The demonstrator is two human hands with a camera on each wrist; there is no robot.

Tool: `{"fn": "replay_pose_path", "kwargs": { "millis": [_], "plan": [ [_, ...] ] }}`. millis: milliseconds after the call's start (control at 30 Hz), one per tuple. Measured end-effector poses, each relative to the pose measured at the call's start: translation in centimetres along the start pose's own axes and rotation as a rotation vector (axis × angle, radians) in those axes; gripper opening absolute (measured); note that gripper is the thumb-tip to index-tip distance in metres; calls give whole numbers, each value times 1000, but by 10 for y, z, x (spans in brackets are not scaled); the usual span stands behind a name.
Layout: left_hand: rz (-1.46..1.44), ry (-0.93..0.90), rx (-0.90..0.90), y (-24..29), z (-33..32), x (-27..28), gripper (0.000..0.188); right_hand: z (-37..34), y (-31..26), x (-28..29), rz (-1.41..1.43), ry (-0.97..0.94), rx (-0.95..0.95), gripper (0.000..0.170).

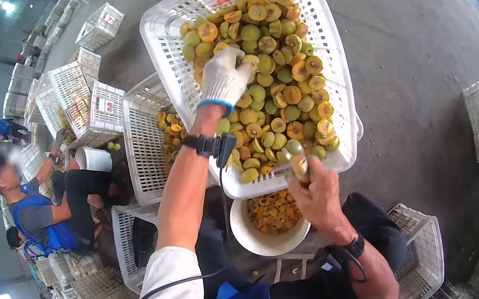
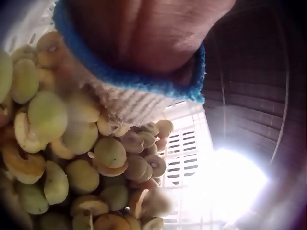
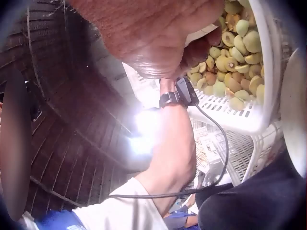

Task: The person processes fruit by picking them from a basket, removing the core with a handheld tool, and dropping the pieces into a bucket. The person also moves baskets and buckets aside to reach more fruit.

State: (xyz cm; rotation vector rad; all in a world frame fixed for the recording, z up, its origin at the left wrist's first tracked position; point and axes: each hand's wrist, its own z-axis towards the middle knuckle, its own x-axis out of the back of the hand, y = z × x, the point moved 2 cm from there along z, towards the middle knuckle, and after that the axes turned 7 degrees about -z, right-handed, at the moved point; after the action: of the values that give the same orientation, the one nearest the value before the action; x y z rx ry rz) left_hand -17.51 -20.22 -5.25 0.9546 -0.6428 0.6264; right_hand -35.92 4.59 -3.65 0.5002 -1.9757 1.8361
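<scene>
In the crate (image 1: 336, 75) at upper centre, the gloved left hand (image 1: 225, 79) pinches a fruit half (image 1: 250, 61), I'd guess light, firm, slick, best held by its rim, while the right hand (image 1: 322, 200) grips a tan-handled tool (image 1: 299, 167).

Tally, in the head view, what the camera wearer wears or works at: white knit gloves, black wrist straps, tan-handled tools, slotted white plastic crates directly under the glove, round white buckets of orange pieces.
White knit glove: 1
Black wrist straps: 2
Tan-handled tool: 1
Slotted white plastic crate: 1
Round white bucket of orange pieces: 1
Total: 6
</scene>
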Motion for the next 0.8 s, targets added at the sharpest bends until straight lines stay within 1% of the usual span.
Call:
{"fn": "replay_pose_path", "kwargs": {
  "millis": [33, 67, 100, 167, 200, 233, 300, 333, 367, 400, 433, 467, 500, 533, 567, 633, 667, 700, 767, 800],
  "plan": [
    [-104, -53, 59, 13, -11, 10, 31, 5, 1, 2, 3, 6, 1, 21],
    [-212, -188, 343, 45, -23, 31, 35, 10, 0, 6, 20, 103, 37, 21],
    [-185, -204, 244, 43, -37, 35, 34, 14, 0, 9, 36, 198, 67, 21],
    [-316, -300, 285, 56, -67, 51, 33, 21, 5, 9, 196, 224, 43, 19],
    [-311, -337, 269, 67, -82, 62, 31, 22, 0, 12, 179, 192, -11, 16],
    [-228, -412, 230, 83, -93, 75, 27, 23, -6, 10, 210, 168, -21, 16],
    [-420, -471, 239, 84, -124, 81, 26, 19, -9, -2, 304, 108, -11, 18],
    [-468, -489, 314, 88, -136, 84, 25, 15, -7, -12, 302, 86, -20, 18],
    [-442, -513, 296, 93, -143, 91, 24, 12, -4, -23, 372, 39, 40, 20],
    [-499, -432, 260, 87, -152, 88, 26, 11, -5, -31, 443, -3, 106, 21],
    [-554, -352, 223, 80, -162, 84, 30, 8, -12, -34, 442, -14, 106, 21],
    [-552, -345, 228, 78, -170, 81, 30, 7, -22, -36, 575, -70, -33, 21],
    [-795, -249, 307, 78, -178, 79, 31, 6, -27, -39, 706, -123, -172, 21],
    [-1037, -149, 385, 77, -186, 76, 32, 7, -24, -46, 793, -142, -169, 25],
    [-1038, -147, 387, 77, -192, 68, 32, 8, -25, -51, 791, -144, -171, 25],
    [-1344, -56, 620, 77, -201, 51, 38, 9, -31, -65, 936, -150, -217, 24],
    [-1368, -5, 674, 81, -199, 47, 40, 10, -35, -67, 891, -108, -242, 24],
    [-1369, -1, 680, 74, -200, 47, 40, 12, -32, -70, 889, -113, -246, 24],
    [-1350, 22, 888, 56, -199, 45, 45, 21, -31, -68, 463, -98, -15, 28],
    [-1197, 41, 656, 53, -196, 45, 53, 21, -32, -59, 127, -99, 71, 30]
  ]
}}
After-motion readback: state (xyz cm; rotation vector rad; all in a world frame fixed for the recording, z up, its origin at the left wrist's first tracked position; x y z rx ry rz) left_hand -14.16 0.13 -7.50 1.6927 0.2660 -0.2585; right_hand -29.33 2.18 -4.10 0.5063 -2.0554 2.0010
